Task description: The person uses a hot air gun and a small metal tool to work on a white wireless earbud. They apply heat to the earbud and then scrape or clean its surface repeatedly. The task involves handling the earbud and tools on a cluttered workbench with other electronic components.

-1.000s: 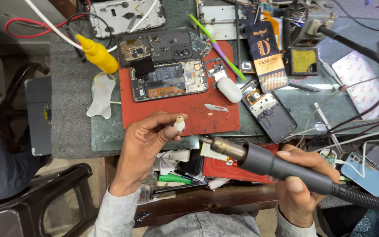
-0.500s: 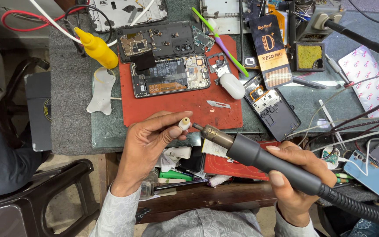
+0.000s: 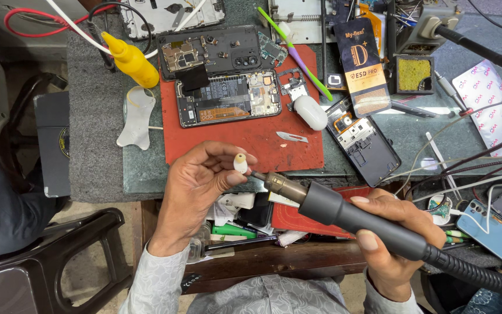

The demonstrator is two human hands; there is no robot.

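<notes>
both hands raised since earlier: left hand (image 3: 198,186) pinching earbud (image 3: 240,163), hot-air nozzle (image 3: 283,186) closer.

A single head-worn camera looks steeply down from close above onto the cluttered grey-green workbench (image 3: 97,145), facing forward over the person's lap and forearms.

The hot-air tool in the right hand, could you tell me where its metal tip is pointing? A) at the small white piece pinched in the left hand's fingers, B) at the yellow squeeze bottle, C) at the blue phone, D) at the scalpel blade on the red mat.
A: the right hand holds the hot-air tool with its metal tip right beside the small white piece, which the left hand pinches.
</notes>
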